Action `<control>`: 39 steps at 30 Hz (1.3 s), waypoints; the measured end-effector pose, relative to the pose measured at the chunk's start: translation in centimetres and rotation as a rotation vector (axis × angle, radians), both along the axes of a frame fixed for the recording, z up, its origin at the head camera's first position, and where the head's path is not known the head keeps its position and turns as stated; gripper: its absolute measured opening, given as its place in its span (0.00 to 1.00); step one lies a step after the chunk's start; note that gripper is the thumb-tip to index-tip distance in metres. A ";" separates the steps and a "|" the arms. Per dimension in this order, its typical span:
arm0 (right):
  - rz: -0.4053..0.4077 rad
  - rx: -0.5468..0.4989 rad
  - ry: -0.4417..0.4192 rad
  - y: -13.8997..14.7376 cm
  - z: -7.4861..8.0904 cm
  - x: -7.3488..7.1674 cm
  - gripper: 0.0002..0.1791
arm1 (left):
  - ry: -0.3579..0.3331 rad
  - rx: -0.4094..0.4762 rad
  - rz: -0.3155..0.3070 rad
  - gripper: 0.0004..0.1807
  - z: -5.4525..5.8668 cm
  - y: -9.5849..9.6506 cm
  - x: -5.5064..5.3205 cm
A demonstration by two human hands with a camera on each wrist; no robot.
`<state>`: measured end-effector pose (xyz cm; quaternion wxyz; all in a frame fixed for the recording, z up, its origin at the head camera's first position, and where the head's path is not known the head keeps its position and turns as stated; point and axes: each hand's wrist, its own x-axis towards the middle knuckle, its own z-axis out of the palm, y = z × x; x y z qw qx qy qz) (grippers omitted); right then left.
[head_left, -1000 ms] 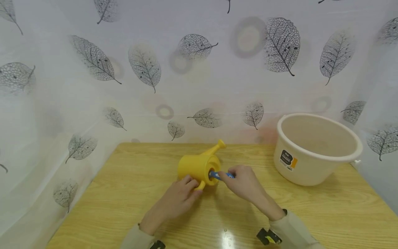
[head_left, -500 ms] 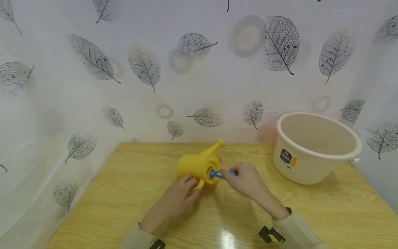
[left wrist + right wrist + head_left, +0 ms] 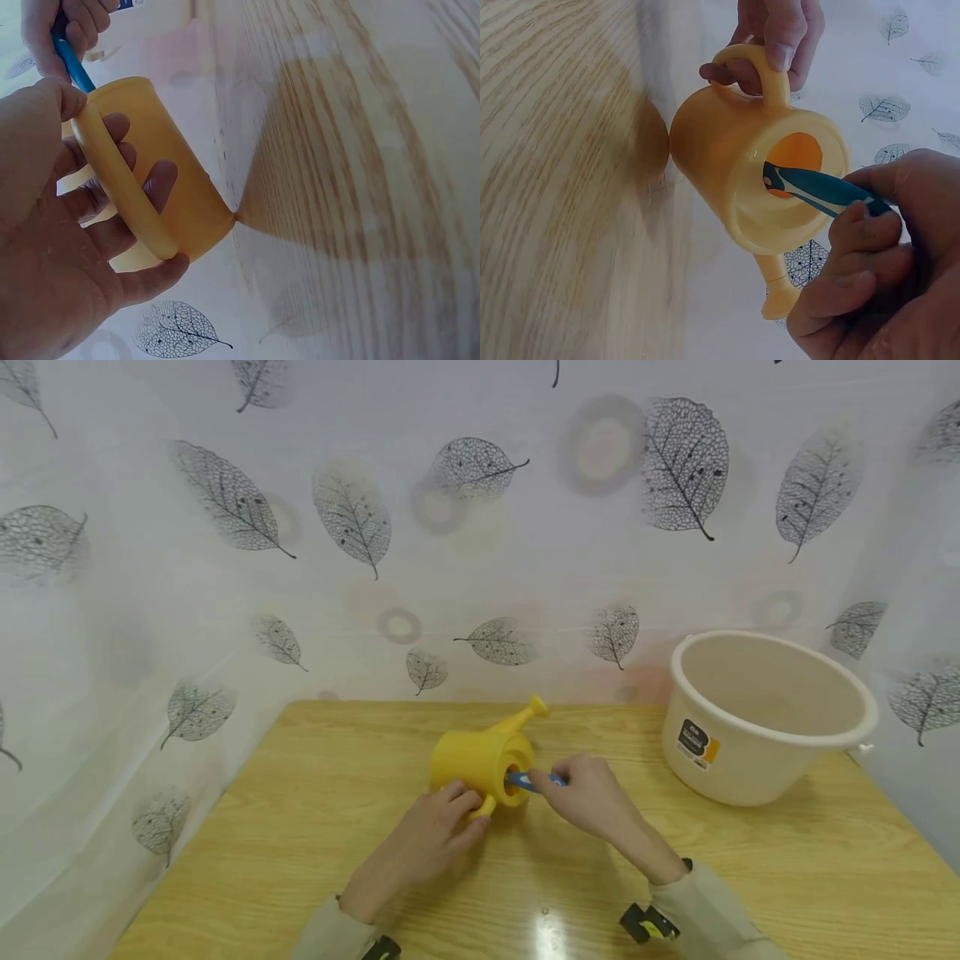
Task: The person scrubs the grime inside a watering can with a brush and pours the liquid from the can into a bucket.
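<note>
The slim tool (image 3: 821,189) has slid slightly deeper into the can (image 3: 467,758); the right hand (image 3: 588,797) grips it, the left hand (image 3: 438,828) the can's curved loop (image 3: 120,182). The smooth can tilts on the grained table (image 3: 300,810), a round tub (image 3: 738,774) to its right.

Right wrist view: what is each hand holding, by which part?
Left hand: yellow, cylindrical plastic watering can, by its looped handle. Right hand: slim blue-and-white plastic tool, by its outer end.

The watering can (image 3: 467,760) is between my left hand (image 3: 433,828) and my right hand (image 3: 591,797). The tool (image 3: 819,190) pokes inside it. A tub (image 3: 738,768) stands to the right on the bench (image 3: 300,810). Behind the bench hangs a curtain (image 3: 525,552).
</note>
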<state>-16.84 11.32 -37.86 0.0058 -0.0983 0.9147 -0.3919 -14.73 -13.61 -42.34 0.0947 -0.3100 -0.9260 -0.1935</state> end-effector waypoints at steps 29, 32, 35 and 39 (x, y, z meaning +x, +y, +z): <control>0.448 0.067 0.810 2.0 -1.9 -0.8 0.16 | -0.063 0.023 0.027 0.07 0.0 -0.1 0.0; 0.442 0.096 0.782 2.1 -1.8 -0.8 0.18 | -0.063 0.025 0.026 0.08 0.0 -0.1 0.0; 0.441 0.124 0.777 2.1 -1.8 -0.7 0.19 | -0.058 0.026 0.022 0.08 0.1 -0.1 0.0; 0.450 0.149 0.803 2.0 -1.6 -0.7 0.16 | -0.052 0.024 0.013 0.08 0.0 -0.1 0.0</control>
